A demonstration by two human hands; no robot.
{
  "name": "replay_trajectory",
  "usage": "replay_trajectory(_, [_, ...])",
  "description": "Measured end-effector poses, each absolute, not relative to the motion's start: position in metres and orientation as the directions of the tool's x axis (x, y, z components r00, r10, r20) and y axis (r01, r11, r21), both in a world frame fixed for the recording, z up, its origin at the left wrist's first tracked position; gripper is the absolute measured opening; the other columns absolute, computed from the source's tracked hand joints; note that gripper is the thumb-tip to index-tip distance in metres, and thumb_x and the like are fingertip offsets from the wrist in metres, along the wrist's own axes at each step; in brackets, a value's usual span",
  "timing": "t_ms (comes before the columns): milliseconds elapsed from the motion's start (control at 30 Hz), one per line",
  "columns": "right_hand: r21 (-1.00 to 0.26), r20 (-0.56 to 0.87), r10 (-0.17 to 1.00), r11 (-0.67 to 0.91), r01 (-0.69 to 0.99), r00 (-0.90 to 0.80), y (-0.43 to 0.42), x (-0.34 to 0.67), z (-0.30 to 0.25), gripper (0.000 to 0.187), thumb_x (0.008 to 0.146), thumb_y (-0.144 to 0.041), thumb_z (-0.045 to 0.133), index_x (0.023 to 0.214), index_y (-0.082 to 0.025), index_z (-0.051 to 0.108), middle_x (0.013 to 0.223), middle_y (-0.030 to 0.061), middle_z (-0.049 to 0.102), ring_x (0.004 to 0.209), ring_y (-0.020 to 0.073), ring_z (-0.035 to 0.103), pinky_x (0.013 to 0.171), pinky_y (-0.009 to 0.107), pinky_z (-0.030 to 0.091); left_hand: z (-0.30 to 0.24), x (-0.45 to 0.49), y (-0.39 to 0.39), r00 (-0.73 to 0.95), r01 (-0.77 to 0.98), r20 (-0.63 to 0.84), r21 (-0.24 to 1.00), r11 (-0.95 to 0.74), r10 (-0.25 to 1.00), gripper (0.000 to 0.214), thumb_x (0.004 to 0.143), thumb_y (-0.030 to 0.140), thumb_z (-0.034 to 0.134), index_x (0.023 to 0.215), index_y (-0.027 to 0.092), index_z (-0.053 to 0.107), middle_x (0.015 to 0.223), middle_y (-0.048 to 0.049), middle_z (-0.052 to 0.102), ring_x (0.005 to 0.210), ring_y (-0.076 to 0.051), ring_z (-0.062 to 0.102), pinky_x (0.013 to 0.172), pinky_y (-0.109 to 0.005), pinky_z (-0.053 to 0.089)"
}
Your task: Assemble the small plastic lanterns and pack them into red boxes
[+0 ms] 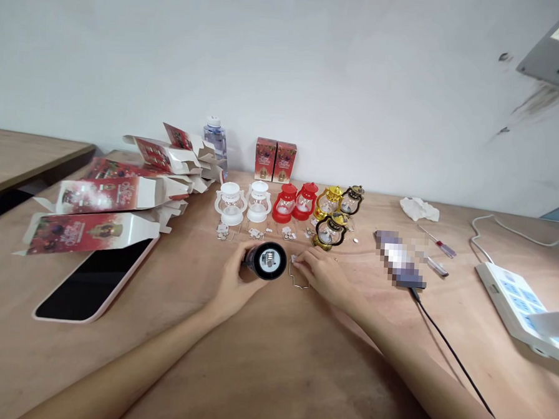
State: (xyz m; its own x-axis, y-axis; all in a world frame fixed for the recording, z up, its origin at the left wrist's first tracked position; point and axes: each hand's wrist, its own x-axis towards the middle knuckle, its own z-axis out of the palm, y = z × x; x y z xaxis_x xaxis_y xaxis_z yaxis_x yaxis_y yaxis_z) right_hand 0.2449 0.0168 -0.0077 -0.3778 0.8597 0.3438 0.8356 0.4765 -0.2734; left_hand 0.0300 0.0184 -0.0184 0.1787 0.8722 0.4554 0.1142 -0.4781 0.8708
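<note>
My left hand (238, 276) is wrapped round a small black lantern (256, 272), tipped so its round base faces me. An opened compartment with metal contacts shows in the white disc of that base. Just to the right, my right hand (320, 271) has its fingertips pinched at a small white piece (294, 258), partly hidden by them. A bent wire handle (298, 284) lies on the table beneath these fingertips. Behind the hands stand white lanterns (231, 207), red lanterns (286, 205), a gold lantern (329, 203) and bronze lanterns (329, 232).
Opened red boxes (97, 194) are piled at left, over a phone (92, 284). Two closed boxes (266, 160) and a water bottle (216, 140) stand by the wall. Small loose parts (256, 234) lie before the lanterns. At right are another phone (392, 253), a screwdriver (445, 248) and a power strip (513, 303).
</note>
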Motion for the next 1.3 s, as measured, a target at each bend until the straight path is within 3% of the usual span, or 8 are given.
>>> replay_trajectory(200, [-0.678,0.545,0.83,0.517,0.522,-0.115,0.003,0.233,0.013,0.011,0.091,-0.027,0.052,0.088,-0.02,0.061,0.095,0.0069,0.069,0.091,0.0174,0.066,0.079,0.033,0.053,-0.02,0.029,0.018,0.18,0.115,0.45,0.874,-0.473,0.875,0.043,0.071,0.024,0.071,0.11,0.022,0.052,0.109,-0.006,0.062,0.103,-0.022,0.059,0.089,-0.036,0.048])
replay_trajectory(367, [-0.912,0.384,0.923,0.382,0.147,-0.014,-0.007,0.213,0.03,0.017,0.084,-0.037,0.062,0.083,-0.021,0.063,0.08,0.0024,0.07,0.076,0.0148,0.066,0.07,0.029,0.054,-0.02,0.03,0.018,0.181,0.112,0.44,0.879,-0.463,0.879,0.043,0.071,0.025,0.072,0.109,0.021,0.053,0.108,-0.0062,0.062,0.101,-0.021,0.059,0.088,-0.035,0.047])
replay_trajectory(567, [-0.974,0.224,0.975,0.224,-0.017,0.001,-0.009,0.201,0.037,0.019,0.077,-0.039,0.069,0.076,-0.02,0.063,0.073,0.0003,0.069,0.071,0.0131,0.066,0.069,0.027,0.055,-0.02,0.031,0.018,0.168,0.114,0.441,0.88,-0.462,0.882,0.041,0.071,0.028,0.072,0.107,0.02,0.053,0.106,-0.0067,0.063,0.099,-0.022,0.06,0.087,-0.036,0.047])
replay_trajectory(733, [-0.972,0.23,0.973,0.23,-0.045,0.007,-0.01,0.2,0.032,0.015,0.07,-0.027,0.075,0.074,-0.021,0.061,0.073,-0.002,0.068,0.068,0.0104,0.064,0.064,0.023,0.053,-0.02,0.031,0.018,0.19,0.084,0.45,0.878,-0.471,0.873,0.043,0.071,0.026,0.072,0.109,0.021,0.053,0.108,-0.0066,0.062,0.1,-0.021,0.06,0.087,-0.035,0.047])
replay_trajectory(900, [-0.932,0.343,0.938,0.347,0.1,-0.054,-0.013,0.2,0.03,0.007,0.079,-0.021,0.066,0.085,-0.021,0.062,0.08,0.0,0.067,0.071,0.0108,0.064,0.066,0.024,0.054,-0.021,0.031,0.019,0.199,0.078,0.457,0.874,-0.479,0.867,0.043,0.071,0.024,0.072,0.11,0.021,0.052,0.108,-0.0068,0.062,0.1,-0.021,0.06,0.086,-0.034,0.047])
replay_trajectory(1100, [-0.562,0.625,0.729,0.668,0.489,-0.278,-0.017,0.201,0.033,0.023,0.088,-0.012,0.053,0.108,-0.019,0.06,0.089,0.0052,0.066,0.081,0.0135,0.063,0.073,0.028,0.054,-0.026,0.028,0.019,0.197,0.123,0.471,0.858,-0.498,0.86,0.044,0.072,0.026,0.072,0.11,0.02,0.052,0.108,-0.0079,0.061,0.099,-0.022,0.06,0.087,-0.036,0.046])
replay_trajectory(1200, [-0.396,0.671,0.652,0.717,0.574,-0.352,-0.018,0.202,0.032,0.021,0.09,-0.011,0.051,0.107,-0.019,0.061,0.091,0.0072,0.064,0.087,0.0159,0.062,0.075,0.03,0.053,-0.028,0.028,0.02,0.2,0.139,0.465,0.858,-0.495,0.862,0.045,0.071,0.027,0.073,0.111,0.02,0.052,0.108,-0.0082,0.061,0.099,-0.023,0.06,0.087,-0.037,0.046])
replay_trajectory(1300, [-0.333,0.688,0.626,0.721,0.608,-0.367,-0.018,0.202,0.031,0.02,0.091,-0.012,0.051,0.106,-0.018,0.062,0.091,0.0078,0.063,0.086,0.0165,0.06,0.074,0.031,0.053,-0.029,0.028,0.02,0.195,0.145,0.458,0.861,-0.488,0.867,0.045,0.071,0.028,0.073,0.11,0.02,0.052,0.108,-0.0083,0.061,0.1,-0.024,0.06,0.087,-0.038,0.047])
